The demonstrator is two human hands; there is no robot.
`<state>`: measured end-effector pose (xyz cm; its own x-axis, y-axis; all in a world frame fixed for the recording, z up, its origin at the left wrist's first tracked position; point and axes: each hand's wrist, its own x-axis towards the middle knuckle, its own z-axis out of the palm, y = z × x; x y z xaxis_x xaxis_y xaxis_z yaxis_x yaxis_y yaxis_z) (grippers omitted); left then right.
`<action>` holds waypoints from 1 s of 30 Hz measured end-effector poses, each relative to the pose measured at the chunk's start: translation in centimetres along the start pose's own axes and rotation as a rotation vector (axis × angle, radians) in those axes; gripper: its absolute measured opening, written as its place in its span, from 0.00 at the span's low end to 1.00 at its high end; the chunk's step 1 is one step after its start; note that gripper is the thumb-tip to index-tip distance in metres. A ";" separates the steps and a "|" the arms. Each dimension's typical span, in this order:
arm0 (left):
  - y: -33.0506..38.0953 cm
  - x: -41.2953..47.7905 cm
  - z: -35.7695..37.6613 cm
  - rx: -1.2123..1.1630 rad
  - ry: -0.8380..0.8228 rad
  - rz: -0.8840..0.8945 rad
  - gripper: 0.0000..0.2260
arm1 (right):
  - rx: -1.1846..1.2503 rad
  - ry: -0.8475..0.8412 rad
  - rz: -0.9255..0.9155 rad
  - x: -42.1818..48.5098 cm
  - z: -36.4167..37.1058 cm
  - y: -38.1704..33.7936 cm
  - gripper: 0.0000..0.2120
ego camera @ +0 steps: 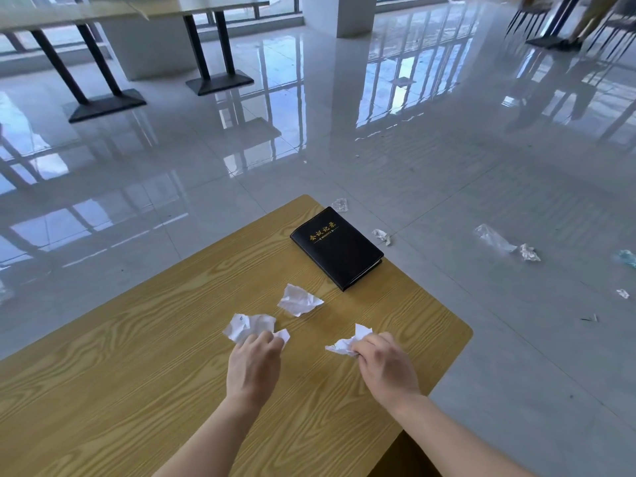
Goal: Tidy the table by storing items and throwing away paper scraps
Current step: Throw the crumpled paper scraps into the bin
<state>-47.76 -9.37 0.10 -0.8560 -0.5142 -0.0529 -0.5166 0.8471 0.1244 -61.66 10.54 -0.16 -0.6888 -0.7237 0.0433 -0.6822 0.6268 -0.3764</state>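
On the tabletop [137, 356], the left scrap [246, 327] is gripped by the curled fingers of the left hand [253, 364]. The middle scrap [298, 300] lies untouched, and the black notebook [337, 247] is not yet stored. The right scrap [347, 342] is pinched by the right hand [387, 368]. No bin is seen, and the task is judged barely begun.
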 end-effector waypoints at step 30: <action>5.2 -11.3 -2.5 -0.208 0.071 0.347 0.09 | -0.014 0.265 0.129 -15.0 -1.8 -3.3 0.06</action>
<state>-40.78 0.53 3.80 -0.9716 -0.2167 0.0947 -0.1762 0.9305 0.3210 -49.45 19.85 2.11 -0.8086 -0.5386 0.2369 -0.5873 0.7138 -0.3816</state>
